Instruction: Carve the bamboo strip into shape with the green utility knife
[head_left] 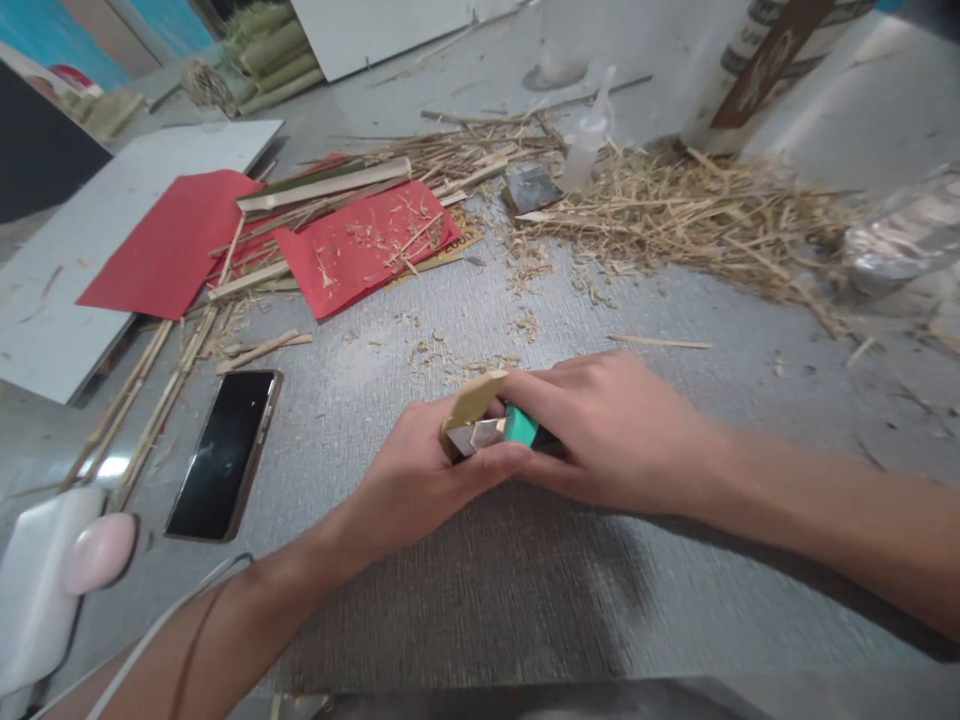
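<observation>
Grey textured matting (487, 600) covered the work surface in the head view, littered with straw (675, 215) along its far edge. Both hands met at centre. The left hand (420, 475) was clasped around a short tan strip (471, 403), thumb pressed along its lower side. The right hand (607, 430) gripped a teal-handled cutter (519, 427), whose pale metal blade (480, 437) lay against the strip; most of the handle was hidden inside the palm, so its full shape could not be made out. Left of the hands lay a dark phone (223, 452), face up. Two red paper sheets (176, 240) rested farther back, partly under split stalks (322, 187). A printed container (765, 60) was cut off by the upper edge.
</observation>
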